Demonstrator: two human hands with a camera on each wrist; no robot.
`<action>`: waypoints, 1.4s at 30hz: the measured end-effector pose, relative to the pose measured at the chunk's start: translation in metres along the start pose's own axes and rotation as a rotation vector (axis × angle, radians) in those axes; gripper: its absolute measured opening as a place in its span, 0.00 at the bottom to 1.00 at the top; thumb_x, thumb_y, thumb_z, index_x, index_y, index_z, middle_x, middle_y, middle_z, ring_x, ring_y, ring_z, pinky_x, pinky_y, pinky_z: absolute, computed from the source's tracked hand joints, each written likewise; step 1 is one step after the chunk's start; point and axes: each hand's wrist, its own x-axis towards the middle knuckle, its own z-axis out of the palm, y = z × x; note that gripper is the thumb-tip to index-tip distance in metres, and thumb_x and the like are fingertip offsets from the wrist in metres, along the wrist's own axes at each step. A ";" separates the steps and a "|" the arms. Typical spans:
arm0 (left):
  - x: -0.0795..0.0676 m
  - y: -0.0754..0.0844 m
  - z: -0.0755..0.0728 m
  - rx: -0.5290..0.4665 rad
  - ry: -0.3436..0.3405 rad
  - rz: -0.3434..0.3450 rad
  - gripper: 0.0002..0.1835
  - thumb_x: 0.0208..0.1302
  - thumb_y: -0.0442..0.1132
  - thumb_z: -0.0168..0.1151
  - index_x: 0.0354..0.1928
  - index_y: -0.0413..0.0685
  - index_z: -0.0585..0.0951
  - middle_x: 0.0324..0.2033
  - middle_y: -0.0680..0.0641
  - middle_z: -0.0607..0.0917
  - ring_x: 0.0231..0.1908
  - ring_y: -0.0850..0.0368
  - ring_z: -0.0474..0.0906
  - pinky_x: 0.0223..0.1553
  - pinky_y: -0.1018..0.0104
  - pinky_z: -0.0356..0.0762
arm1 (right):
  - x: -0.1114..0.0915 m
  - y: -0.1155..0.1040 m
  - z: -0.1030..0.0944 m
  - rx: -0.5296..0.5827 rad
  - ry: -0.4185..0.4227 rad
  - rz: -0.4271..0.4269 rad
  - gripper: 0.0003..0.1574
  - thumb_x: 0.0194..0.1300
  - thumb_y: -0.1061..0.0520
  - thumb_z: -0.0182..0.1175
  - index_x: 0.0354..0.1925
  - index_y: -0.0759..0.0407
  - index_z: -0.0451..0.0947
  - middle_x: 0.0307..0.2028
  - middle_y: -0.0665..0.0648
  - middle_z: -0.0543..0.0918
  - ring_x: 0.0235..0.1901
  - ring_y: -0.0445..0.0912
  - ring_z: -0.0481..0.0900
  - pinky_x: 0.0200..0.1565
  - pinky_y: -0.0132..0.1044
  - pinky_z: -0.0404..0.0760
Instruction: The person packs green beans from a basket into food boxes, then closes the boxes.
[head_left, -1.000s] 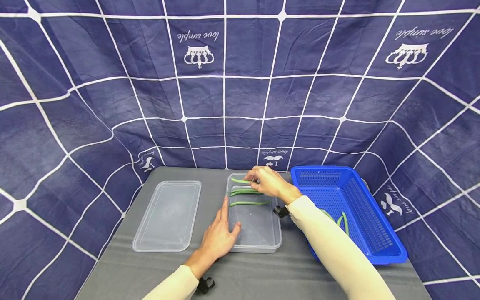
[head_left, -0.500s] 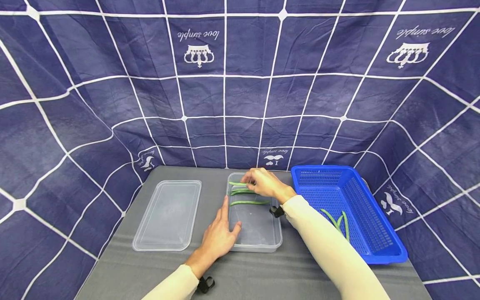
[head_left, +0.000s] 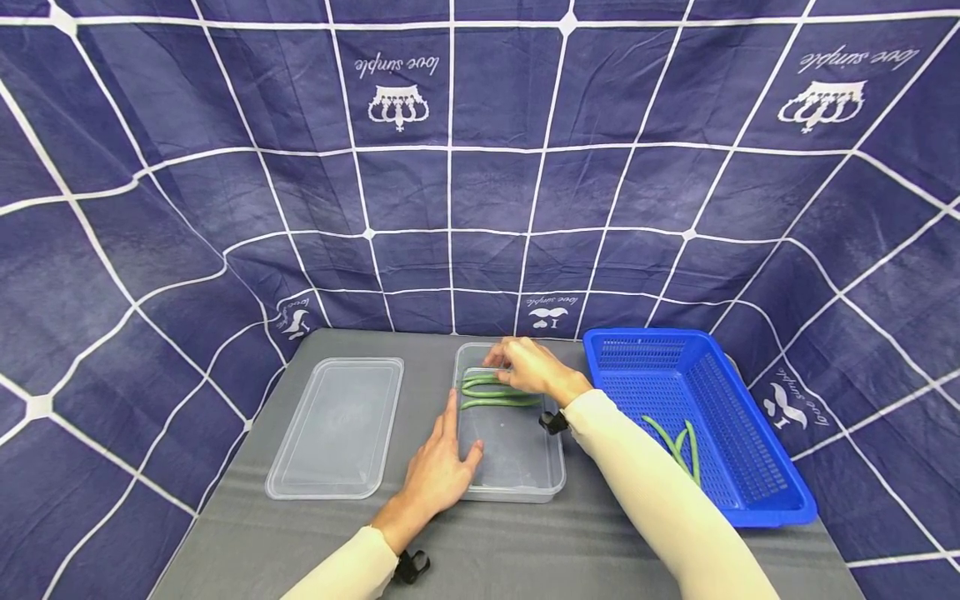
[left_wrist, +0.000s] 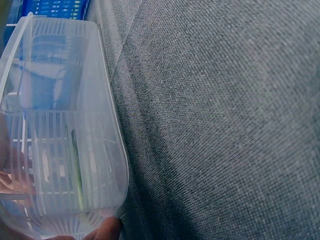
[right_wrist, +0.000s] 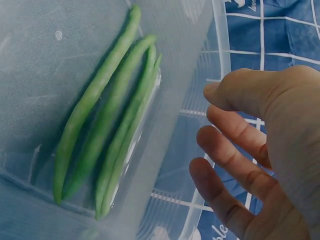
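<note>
I see the right hand (head_left: pixel 527 367), spread like the left hand (head_left: pixel 435 473), has released a bean (right_wrist: pixel 121 137), making four in the box (head_left: pixel 510 454).

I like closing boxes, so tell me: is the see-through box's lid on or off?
Off. The lid lies on the grey table, apart from the box, whose uncovered top shows green beans inside.

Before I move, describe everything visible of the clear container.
The clear container looks like plastic: shallow, rectangular, with a rim and ribbed walls. It sits upright and lidless on the grey table, between the lid and the blue basket. Green beans lie at its far end. The left hand touches its left wall; the right hand is over its far end.
</note>
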 end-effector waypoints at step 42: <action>-0.002 0.001 0.002 0.012 0.033 0.010 0.55 0.80 0.52 0.70 0.97 0.53 0.49 0.79 0.36 0.81 0.65 0.26 0.90 0.55 0.30 0.90 | -0.106 0.033 -0.052 -0.151 0.159 0.017 0.15 0.75 0.58 0.76 0.58 0.50 0.96 0.50 0.50 0.91 0.45 0.47 0.92 0.44 0.53 0.92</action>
